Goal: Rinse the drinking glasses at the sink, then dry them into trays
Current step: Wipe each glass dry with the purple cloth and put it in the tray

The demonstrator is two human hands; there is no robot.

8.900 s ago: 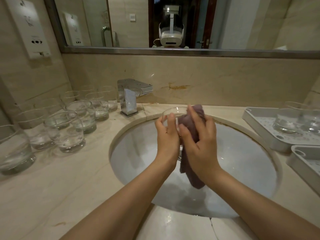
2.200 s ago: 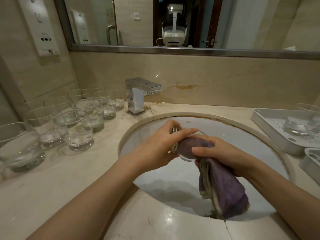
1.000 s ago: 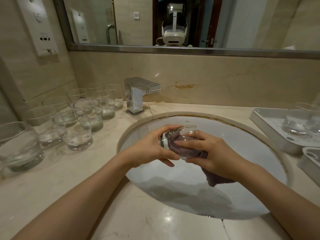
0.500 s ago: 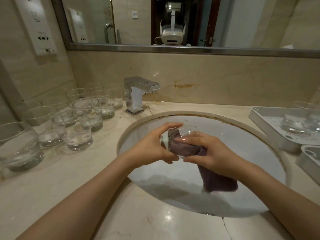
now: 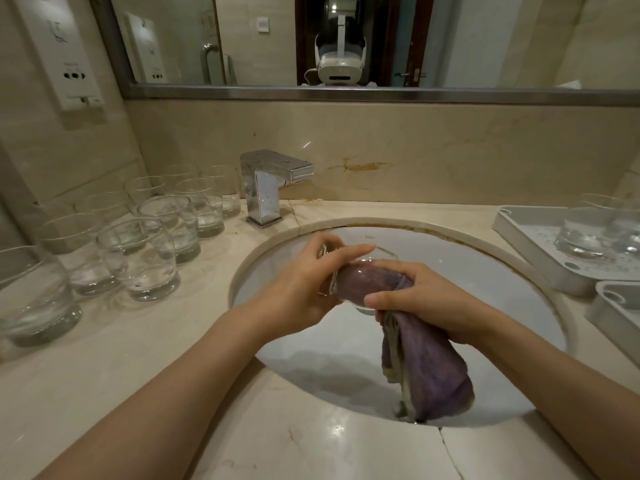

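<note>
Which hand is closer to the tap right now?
Left. The left hand grips the glass over the sink, just below and right of the tap. The right hand, holding the purple cloth, sits farther right.

No text, brand, number or sign is showing clearly enough to read. The white wall panel [image 5: 59, 53] at the upper left edge is carrying faint dark marks above and below its sockets (too blurred to make out as letters), and its reflection in the mirror [image 5: 346, 39] is showing the same unreadable smudges. A tiny grey mark is sitting on the far inner wall of the sink [image 5: 370, 236], near the rim, and it is too small to tell whether it is lettering or a logo.
</note>
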